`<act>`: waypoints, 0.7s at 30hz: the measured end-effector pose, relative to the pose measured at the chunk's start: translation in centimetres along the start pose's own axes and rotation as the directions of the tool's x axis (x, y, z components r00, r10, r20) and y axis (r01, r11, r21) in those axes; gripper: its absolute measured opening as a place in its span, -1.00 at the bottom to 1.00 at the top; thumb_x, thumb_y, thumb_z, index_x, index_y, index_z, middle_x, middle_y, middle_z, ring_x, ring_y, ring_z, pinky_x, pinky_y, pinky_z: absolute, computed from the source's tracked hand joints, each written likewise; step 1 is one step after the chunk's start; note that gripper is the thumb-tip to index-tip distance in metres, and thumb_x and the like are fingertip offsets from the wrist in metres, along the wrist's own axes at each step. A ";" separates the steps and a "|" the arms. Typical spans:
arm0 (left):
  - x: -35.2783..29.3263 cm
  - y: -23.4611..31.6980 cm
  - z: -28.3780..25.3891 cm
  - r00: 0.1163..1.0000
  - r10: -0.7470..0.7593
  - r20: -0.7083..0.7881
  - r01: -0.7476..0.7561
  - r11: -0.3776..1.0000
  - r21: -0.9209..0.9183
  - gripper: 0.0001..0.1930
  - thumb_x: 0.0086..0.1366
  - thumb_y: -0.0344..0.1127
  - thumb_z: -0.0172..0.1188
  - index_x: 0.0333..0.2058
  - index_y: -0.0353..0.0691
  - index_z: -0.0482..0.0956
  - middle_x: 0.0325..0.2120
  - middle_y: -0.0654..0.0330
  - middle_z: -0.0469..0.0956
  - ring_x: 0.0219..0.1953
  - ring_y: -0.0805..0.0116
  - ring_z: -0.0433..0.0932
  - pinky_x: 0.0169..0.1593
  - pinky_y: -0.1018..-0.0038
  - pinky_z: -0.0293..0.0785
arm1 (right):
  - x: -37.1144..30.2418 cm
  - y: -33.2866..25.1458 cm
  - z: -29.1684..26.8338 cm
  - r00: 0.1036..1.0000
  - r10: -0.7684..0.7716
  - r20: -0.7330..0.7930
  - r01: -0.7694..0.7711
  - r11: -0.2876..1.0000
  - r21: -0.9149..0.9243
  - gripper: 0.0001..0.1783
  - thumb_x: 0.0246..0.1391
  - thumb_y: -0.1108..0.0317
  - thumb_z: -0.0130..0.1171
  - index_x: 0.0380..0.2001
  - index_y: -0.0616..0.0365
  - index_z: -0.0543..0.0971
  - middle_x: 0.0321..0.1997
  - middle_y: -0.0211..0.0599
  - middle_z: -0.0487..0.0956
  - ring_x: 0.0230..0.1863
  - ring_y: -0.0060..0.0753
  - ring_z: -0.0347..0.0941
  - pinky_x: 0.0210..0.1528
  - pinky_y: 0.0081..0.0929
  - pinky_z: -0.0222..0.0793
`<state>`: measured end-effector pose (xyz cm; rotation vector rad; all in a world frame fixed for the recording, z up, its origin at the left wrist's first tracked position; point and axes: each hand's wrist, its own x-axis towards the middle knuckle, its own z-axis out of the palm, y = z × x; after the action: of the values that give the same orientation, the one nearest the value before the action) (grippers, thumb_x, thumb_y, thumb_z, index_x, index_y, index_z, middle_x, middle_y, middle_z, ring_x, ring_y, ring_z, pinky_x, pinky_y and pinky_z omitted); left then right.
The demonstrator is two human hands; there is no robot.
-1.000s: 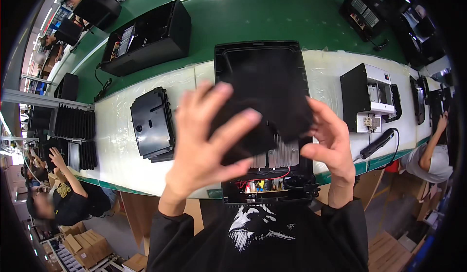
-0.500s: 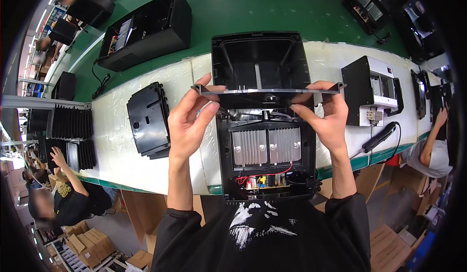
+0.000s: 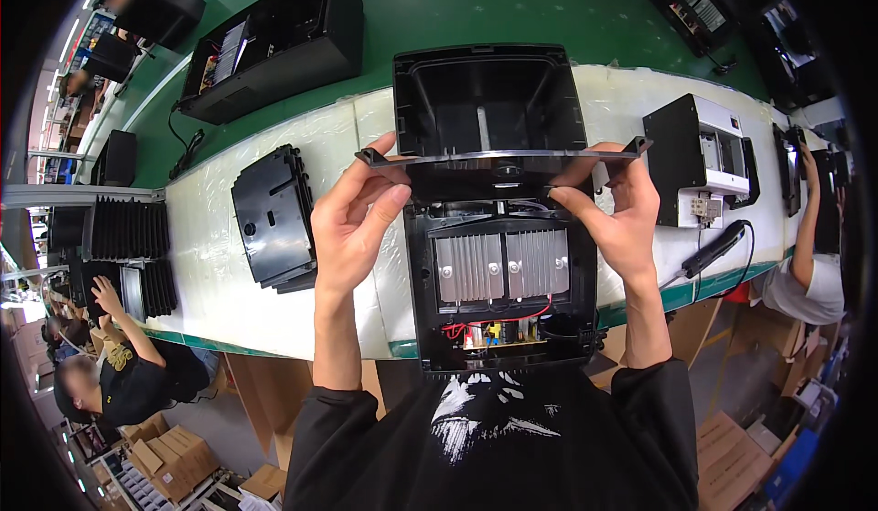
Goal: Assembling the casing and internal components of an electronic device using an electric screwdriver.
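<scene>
Held panel (image 3: pixel 457 180): black, greyish sheen
Case (image 3: pixel 434 100): black
Heat sinks (image 3: pixel 469 269): silver-grey, vertical fin stripes
Wires (image 3: pixel 512 318): red
Circuit board (image 3: pixel 494 345): tan edge, yellow, red and white spots
Panel stack (image 3: pixel 274 218): black, pale glare
Ribbed parts (image 3: pixel 128 228): black, striped by ridges
Right-hand unit (image 3: pixel 677 150): black side, white front
Corded tool (image 3: pixel 713 250): black
Mat (image 3: pixel 206 228): white
Far surface (image 3: pixel 476 8): green
Wearer's shirt (image 3: pixel 393 456): black, white brushstroke print
Left co-worker's shirt (image 3: pixel 137 378): black, yellow print
Right co-worker's shirt (image 3: pixel 819 292): light grey
Cartons (image 3: pixel 178 465): brown
</scene>
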<state>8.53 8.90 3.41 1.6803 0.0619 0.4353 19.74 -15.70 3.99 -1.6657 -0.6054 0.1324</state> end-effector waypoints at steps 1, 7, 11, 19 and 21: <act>-0.1 0.0 0.0 1.000 -0.003 -0.003 0.003 1.000 0.003 -0.51 0.18 -0.54 0.15 0.11 -0.42 0.29 -0.26 0.18 0.52 -0.21 0.51 0.49 -0.04 0.59 0.38 | 0.0 0.1 0.1 1.000 0.001 0.003 -0.001 1.000 0.004 -0.61 -0.19 0.69 0.23 -0.23 0.29 0.39 -0.41 -0.30 0.53 -0.33 -0.51 0.48 -0.21 -0.58 0.36; -0.1 -0.1 0.0 1.000 -0.006 0.003 0.006 1.000 -0.008 -0.52 0.18 -0.54 0.14 0.10 -0.43 0.29 -0.24 0.15 0.52 -0.22 0.51 0.49 -0.05 0.60 0.39 | -0.3 0.6 0.3 0.999 -0.045 -0.021 0.044 0.999 -0.025 -0.61 -0.17 0.68 0.24 -0.22 0.28 0.38 -0.41 -0.29 0.54 -0.34 -0.50 0.49 -0.21 -0.57 0.36; -0.5 -0.2 0.1 1.000 -0.017 -0.021 0.017 1.000 0.001 -0.55 0.18 -0.57 0.12 0.07 -0.44 0.31 -0.18 0.07 0.53 -0.23 0.51 0.50 -0.08 0.62 0.40 | -0.6 0.9 0.5 0.996 -0.069 -0.053 0.065 0.995 -0.076 -0.59 -0.19 0.67 0.26 -0.21 0.26 0.39 -0.42 -0.28 0.56 -0.34 -0.48 0.52 -0.22 -0.58 0.37; -1.3 -1.1 1.2 0.980 0.154 -0.129 -0.141 0.985 0.102 -0.64 0.18 -0.62 0.09 -0.02 -0.47 0.35 -0.23 -0.05 0.54 -0.14 0.21 0.55 -0.05 0.46 0.47 | -0.5 1.5 0.9 0.931 -0.310 -0.192 0.193 0.865 -0.462 -0.57 -0.38 0.56 0.42 -0.34 0.25 0.48 -0.43 -0.31 0.55 -0.38 -0.47 0.48 -0.31 -0.56 0.39; -1.2 -0.9 1.3 0.981 0.146 -0.130 -0.130 0.984 0.124 -0.64 0.18 -0.62 0.09 -0.02 -0.47 0.35 -0.24 -0.05 0.54 -0.15 0.21 0.55 -0.06 0.46 0.47 | -0.3 1.6 0.8 0.910 -0.366 -0.195 0.221 0.827 -0.517 -0.55 -0.40 0.53 0.44 -0.33 0.23 0.48 -0.45 -0.33 0.54 -0.39 -0.43 0.49 -0.32 -0.54 0.39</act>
<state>7.99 7.44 2.08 1.7722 0.0740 0.6642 19.64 -15.25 2.19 -1.9981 -0.7045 -0.5272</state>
